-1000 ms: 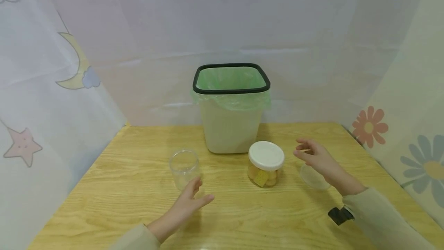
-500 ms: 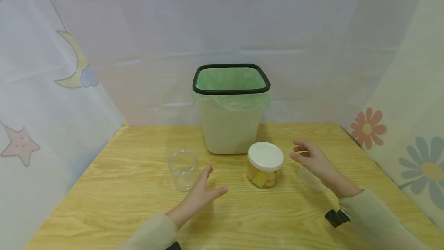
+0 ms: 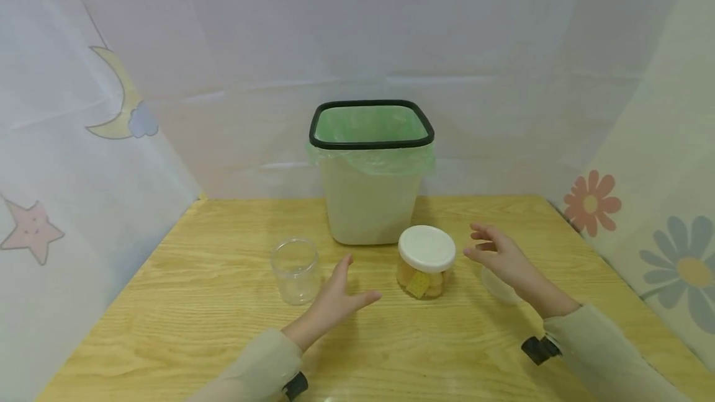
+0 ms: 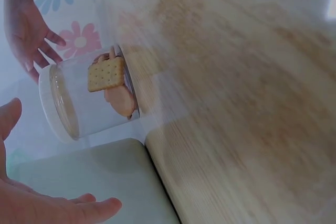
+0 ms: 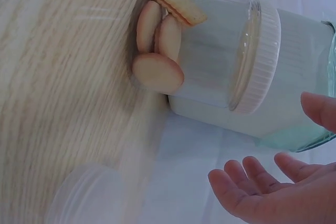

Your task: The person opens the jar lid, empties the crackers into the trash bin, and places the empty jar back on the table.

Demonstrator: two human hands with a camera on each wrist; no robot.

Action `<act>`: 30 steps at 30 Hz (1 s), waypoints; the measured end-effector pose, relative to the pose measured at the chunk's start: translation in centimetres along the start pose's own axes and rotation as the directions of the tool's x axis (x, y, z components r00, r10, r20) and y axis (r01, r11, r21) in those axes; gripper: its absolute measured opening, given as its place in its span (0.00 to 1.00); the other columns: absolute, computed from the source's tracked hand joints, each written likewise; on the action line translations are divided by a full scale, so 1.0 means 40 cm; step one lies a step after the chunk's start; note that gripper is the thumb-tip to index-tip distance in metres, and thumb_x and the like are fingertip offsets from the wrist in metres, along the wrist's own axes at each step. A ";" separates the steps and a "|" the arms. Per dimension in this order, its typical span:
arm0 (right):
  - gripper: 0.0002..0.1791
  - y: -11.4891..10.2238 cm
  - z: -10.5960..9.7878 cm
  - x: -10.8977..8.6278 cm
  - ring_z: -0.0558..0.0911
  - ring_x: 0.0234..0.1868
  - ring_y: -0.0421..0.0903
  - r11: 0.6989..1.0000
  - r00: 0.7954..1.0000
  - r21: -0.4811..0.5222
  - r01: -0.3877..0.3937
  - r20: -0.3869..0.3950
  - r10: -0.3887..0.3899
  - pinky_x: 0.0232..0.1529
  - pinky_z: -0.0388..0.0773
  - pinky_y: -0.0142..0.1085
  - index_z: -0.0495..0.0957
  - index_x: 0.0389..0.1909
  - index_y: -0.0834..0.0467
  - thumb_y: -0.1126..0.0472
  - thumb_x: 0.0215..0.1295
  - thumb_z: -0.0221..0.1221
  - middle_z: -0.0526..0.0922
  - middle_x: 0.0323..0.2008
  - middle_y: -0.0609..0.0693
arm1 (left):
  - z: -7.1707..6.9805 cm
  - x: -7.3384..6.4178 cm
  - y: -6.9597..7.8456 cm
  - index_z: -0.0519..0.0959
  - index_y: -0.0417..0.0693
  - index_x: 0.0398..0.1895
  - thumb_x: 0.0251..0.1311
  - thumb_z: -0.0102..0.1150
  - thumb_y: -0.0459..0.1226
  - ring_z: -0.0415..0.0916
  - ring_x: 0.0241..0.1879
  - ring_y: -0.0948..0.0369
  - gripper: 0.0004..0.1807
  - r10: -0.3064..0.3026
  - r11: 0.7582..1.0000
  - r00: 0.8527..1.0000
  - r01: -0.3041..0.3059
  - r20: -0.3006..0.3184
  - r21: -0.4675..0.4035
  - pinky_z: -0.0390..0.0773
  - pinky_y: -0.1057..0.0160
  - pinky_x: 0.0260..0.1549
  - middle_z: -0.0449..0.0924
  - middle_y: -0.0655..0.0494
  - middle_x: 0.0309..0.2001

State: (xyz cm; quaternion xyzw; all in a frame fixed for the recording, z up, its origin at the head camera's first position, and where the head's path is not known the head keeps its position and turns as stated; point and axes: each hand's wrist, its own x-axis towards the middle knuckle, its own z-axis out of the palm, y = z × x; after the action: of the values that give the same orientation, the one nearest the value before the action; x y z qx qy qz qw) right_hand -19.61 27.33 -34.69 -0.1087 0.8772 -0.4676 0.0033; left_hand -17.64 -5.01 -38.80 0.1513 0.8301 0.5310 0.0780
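Note:
A clear jar of biscuits (image 3: 420, 283) stands upright on the wooden table, capped by a white ribbed lid (image 3: 427, 248). Through its wall a square cracker (image 4: 106, 74) and several round biscuits (image 5: 158, 73) show at the bottom. My left hand (image 3: 334, 303), thumb spread from the fingers, is in the air between this jar and an uncapped clear jar (image 3: 296, 273). On the far side my right hand (image 3: 505, 265) hovers just right of the lid, fingers loosely bent and apart from it. Both hands hold nothing.
Behind the jars stands a pale bin (image 3: 368, 203) with a black rim and green liner. A translucent round lid (image 3: 499, 285) lies on the table (image 3: 167, 327), partly under my right hand. Patterned sheets (image 3: 357, 30) enclose the table at the back and sides.
My left hand has moved right and forward, past the uncapped jar toward the biscuit jar. The right hand has shifted slightly left, closer to the white lid. The jars stay put.

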 end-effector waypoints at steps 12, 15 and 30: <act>0.45 0.012 0.017 -0.002 0.56 0.67 0.73 0.999 0.999 0.038 0.018 0.040 -0.019 0.57 0.60 0.69 0.40 0.74 0.71 0.60 0.69 0.58 0.50 0.69 0.75 | 0.033 0.049 0.017 0.39 0.36 0.76 0.55 0.69 0.52 0.45 0.72 0.37 0.60 -0.018 1.000 0.999 0.018 0.028 0.007 0.55 0.37 0.64 0.43 0.37 0.75; 0.47 0.016 0.021 -0.001 0.53 0.68 0.73 0.999 0.998 0.045 0.025 0.053 -0.027 0.58 0.58 0.70 0.37 0.74 0.70 0.60 0.68 0.59 0.49 0.70 0.74 | 0.043 0.058 0.019 0.39 0.37 0.76 0.54 0.70 0.52 0.45 0.72 0.38 0.61 -0.025 1.000 0.999 0.025 0.027 0.007 0.54 0.37 0.65 0.43 0.38 0.75; 0.57 0.032 0.042 0.016 0.37 0.71 0.73 0.998 0.993 0.046 0.044 0.110 -0.049 0.61 0.40 0.73 0.32 0.74 0.69 0.57 0.63 0.65 0.42 0.74 0.70 | 0.068 0.110 0.016 0.33 0.42 0.77 0.54 0.72 0.45 0.38 0.74 0.43 0.63 -0.015 1.000 0.989 0.012 0.144 0.024 0.50 0.41 0.67 0.33 0.41 0.77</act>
State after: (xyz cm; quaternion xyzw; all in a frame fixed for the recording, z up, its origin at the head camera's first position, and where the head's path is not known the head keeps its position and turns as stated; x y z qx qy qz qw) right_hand -20.29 26.50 -36.63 -0.1548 0.8624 -0.4800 0.0435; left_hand -20.88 -0.94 -39.25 0.1847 0.8293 0.5086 0.1397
